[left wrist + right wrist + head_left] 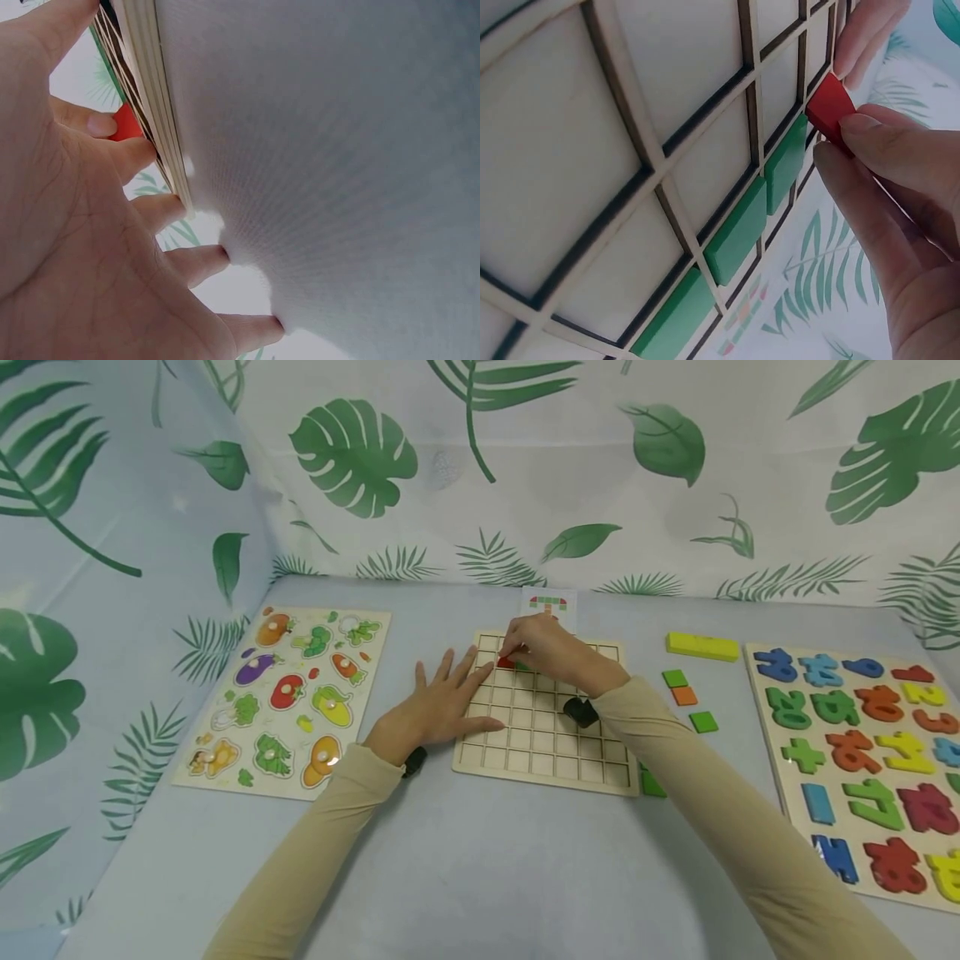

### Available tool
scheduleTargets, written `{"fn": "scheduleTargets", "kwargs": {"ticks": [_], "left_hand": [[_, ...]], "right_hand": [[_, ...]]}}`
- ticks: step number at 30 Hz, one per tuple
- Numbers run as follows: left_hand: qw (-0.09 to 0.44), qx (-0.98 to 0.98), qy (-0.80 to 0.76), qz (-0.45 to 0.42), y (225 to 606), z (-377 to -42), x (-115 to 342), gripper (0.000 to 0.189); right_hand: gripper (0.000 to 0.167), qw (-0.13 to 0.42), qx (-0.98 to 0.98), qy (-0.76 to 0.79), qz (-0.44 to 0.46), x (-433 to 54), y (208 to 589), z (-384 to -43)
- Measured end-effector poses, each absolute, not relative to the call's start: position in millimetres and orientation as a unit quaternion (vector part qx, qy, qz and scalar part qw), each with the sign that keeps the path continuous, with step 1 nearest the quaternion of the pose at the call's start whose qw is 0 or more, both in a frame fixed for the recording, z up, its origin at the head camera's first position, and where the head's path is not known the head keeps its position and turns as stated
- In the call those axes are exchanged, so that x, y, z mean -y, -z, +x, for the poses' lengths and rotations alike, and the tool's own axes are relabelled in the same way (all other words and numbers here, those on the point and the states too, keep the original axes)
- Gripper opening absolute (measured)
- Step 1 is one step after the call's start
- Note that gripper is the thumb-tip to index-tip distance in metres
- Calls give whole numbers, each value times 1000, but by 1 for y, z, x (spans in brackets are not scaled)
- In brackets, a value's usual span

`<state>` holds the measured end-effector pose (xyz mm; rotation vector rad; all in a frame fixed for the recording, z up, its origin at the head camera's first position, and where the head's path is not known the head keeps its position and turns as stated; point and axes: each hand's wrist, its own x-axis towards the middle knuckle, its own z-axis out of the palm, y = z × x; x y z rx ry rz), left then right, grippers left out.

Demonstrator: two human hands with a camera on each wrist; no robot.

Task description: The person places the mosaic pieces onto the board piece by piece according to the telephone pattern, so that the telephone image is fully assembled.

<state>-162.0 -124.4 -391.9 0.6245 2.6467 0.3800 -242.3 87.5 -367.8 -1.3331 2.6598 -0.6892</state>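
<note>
My right hand (555, 649) pinches a red tile (829, 111) between thumb and fingers. One end of the tile is at a cell of the wooden grid board (540, 782), tilted against it. Three green tiles (736, 238) sit in a row of cells beside it in the right wrist view; from the head they are mostly hidden by that hand. With fingers spread, my left hand (435, 710) rests at the board's left edge, its thumb lying over the grid. The left wrist view shows its palm (90, 217) and fingertips along the edge.
Behind the board lies a pattern card (567, 602). To its right are a yellow block (702, 646), loose green tiles (703, 722) and an orange tile (684, 696). A vegetable puzzle (300, 635) lies left, a number puzzle (795, 760) far right. A leaf-print cloth hangs behind.
</note>
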Motion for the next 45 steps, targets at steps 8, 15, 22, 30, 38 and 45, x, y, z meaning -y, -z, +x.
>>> {"fn": "scheduleTargets", "kwargs": {"ticks": [8, 15, 22, 30, 38, 45], "left_hand": [[194, -945, -137, 224, 391, -160, 125, 94], [192, -945, -135, 226, 389, -160, 125, 94], [193, -945, -138, 225, 389, -161, 125, 94], [193, -944, -141, 227, 390, -161, 125, 94], [193, -944, -138, 228, 391, -161, 125, 94], [196, -945, -132, 226, 391, -161, 124, 94]], "right_hand": [[14, 52, -874, 215, -433, -86, 369, -239], [14, 44, -872, 212, -439, -87, 370, -239], [12, 41, -873, 209, -439, -86, 370, -239], [12, 45, -876, 202, -435, -85, 373, -238], [15, 49, -874, 208, -437, -94, 374, -232], [25, 56, -872, 253, -415, -123, 365, -228]]}}
